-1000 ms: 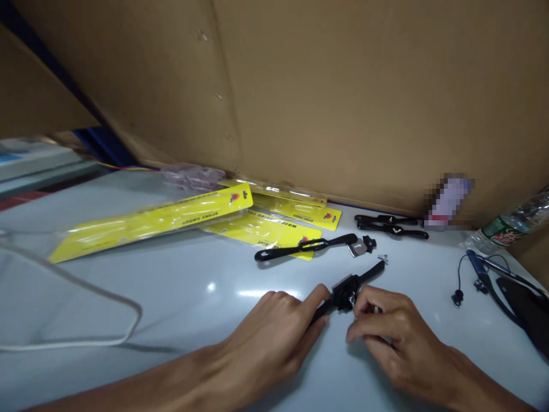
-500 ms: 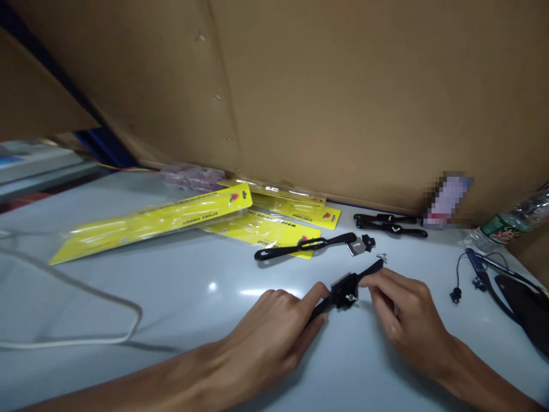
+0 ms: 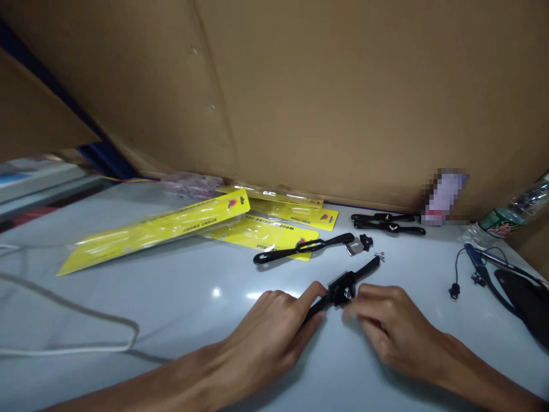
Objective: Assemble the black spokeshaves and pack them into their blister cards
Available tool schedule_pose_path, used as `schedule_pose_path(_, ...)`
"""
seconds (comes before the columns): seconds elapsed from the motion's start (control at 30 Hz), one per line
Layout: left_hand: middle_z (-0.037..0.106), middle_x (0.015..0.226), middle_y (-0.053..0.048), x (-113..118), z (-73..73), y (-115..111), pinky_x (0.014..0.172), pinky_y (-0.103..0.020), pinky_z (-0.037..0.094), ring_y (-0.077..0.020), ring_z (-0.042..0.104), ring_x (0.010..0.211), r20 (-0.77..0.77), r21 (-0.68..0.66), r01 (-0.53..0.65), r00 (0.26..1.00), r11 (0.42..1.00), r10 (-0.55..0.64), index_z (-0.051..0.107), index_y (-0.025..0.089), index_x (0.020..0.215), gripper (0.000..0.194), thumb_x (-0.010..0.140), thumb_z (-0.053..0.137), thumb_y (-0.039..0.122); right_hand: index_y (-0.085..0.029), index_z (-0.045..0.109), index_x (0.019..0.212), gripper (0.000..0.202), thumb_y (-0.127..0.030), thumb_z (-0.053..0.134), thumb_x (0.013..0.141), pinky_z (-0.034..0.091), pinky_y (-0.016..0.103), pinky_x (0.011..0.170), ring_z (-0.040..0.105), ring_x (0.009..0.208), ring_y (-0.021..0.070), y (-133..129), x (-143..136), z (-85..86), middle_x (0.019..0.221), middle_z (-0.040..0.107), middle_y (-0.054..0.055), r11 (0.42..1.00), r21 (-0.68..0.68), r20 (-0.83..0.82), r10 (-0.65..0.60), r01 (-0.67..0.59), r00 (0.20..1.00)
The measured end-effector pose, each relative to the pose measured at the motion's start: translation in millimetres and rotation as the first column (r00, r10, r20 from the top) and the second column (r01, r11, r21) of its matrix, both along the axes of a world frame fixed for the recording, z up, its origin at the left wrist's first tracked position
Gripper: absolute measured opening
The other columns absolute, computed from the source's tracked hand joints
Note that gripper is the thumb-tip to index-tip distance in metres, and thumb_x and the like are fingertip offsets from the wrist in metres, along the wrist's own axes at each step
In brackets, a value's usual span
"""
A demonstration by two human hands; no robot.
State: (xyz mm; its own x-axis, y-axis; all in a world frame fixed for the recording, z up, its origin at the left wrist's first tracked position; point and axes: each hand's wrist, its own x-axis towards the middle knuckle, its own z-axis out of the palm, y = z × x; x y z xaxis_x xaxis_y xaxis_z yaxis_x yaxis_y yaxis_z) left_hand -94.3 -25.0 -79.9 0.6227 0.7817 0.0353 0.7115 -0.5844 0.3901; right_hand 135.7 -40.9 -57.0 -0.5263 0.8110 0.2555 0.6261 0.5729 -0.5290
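Observation:
My left hand is closed round the near handle of a black spokeshave, whose far handle points up and to the right. A small silver screw shows on its middle. Right beside that screw is my right hand, fingers curled and their tips smeared by motion; whether they touch the screw I cannot tell. Beyond lies a bare black spokeshave body. Near its right end are a metal blade, a small black cap piece and a silver wing screw.
Yellow spokeshave packages lie toward the back. Two more spokeshaves rest by the cardboard wall. At right are a plastic bottle, a neckband earphone set and a dark flat object. A white cable loops at left.
My right hand has left the spokeshave's far handle and moved down and left to the screw at its middle. My left hand keeps its hold. The view has shifted slightly.

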Motion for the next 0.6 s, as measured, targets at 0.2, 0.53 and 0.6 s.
schedule_pose_path(0.2,0.066,0.061,-0.001,0.6,-0.3,1.5,0.05,-0.029,0.024,-0.0219,0.065,0.055,0.003,0.016,0.006,1.0,1.0,-0.006,0.052,0.021,0.11,0.02,0.099,0.036,0.025,-0.019,0.073,0.091,0.033,-0.007,0.042,0.089,0.046,0.03,0.065,0.064,0.07,0.0161,4.1,5.0,-1.9,0.081,0.069,0.004,0.971,0.141,-0.027,-0.193,0.194,0.981)
schedule_pose_path(0.53,0.065,0.059,0.0,1.2,-0.8,1.5,0.048,-0.03,0.025,-0.0219,0.064,0.053,0.03,0.036,0.005,1.0,0.999,-0.006,0.052,0.02,0.108,0.018,0.098,0.038,0.025,-0.02,0.064,0.072,0.032,-0.001,0.038,0.08,0.039,0.025,0.053,0.052,0.057,0.0112,-0.8,5.5,8.6,0.072,0.06,0.001,0.968,0.23,-0.009,-0.104,0.103,0.995)
schedule_pose_path(0.6,0.066,0.061,-0.001,0.9,-0.3,1.6,0.048,-0.03,0.026,-0.022,0.065,0.054,0.025,0.03,0.006,1.0,1.0,-0.006,0.052,0.02,0.11,0.019,0.098,0.038,0.025,-0.02,0.066,0.083,0.031,-0.005,0.04,0.088,0.041,0.026,0.056,0.055,0.06,0.0122,1.3,6.5,9.4,0.075,0.063,0.002,0.944,0.262,-0.022,-0.199,0.198,0.98)
